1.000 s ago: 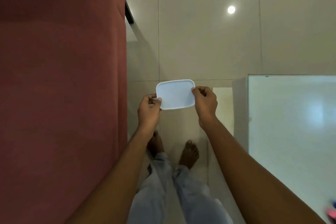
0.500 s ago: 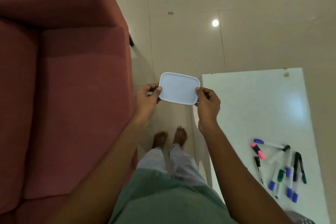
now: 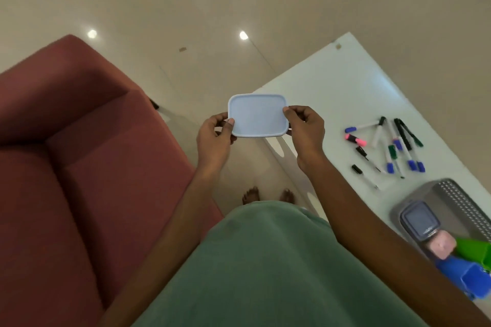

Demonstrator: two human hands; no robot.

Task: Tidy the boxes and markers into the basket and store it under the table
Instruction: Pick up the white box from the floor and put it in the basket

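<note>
A red sofa [image 3: 79,167] fills the left. The left hand [image 3: 214,135] and right hand [image 3: 305,131] each pinch an end of the pale blue lid [image 3: 258,115] (held flat, above the floor). Markers [image 3: 388,146] lie mid-table [image 3: 332,87]; the grey basket [image 3: 451,199] sits at its near edge.

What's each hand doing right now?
Left hand: closed on the left edge of the pale blue lid.
Right hand: closed on its right edge.
</note>
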